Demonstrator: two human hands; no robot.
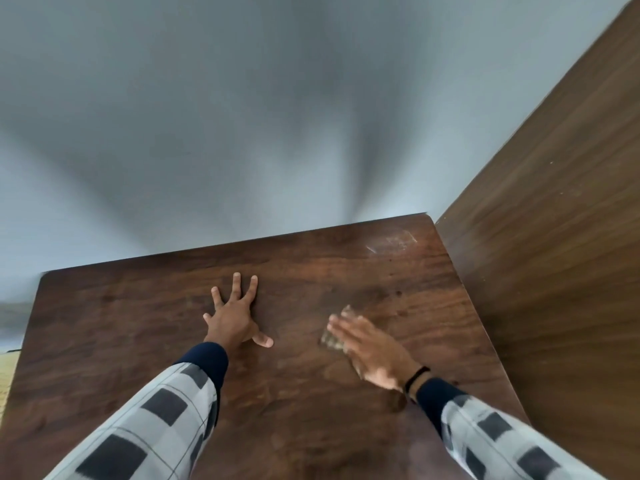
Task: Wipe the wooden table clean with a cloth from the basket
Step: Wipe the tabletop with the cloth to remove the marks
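The dark wooden table (138,341) fills the lower part of the view. My left hand (232,317) lies flat on it near the middle, fingers spread, holding nothing. My right hand (372,351) is blurred and presses flat on a small brownish cloth (331,342), which shows under the fingers at the hand's left side. Most of the cloth is hidden by the hand. A pale smudge (393,242) marks the table's far right corner. No basket is in view.
A grey wall (242,116) rises behind the table's far edge. A tall wooden panel (561,237) stands close along the table's right side. At the far left edge a strip of yellowish floor (7,372) shows.
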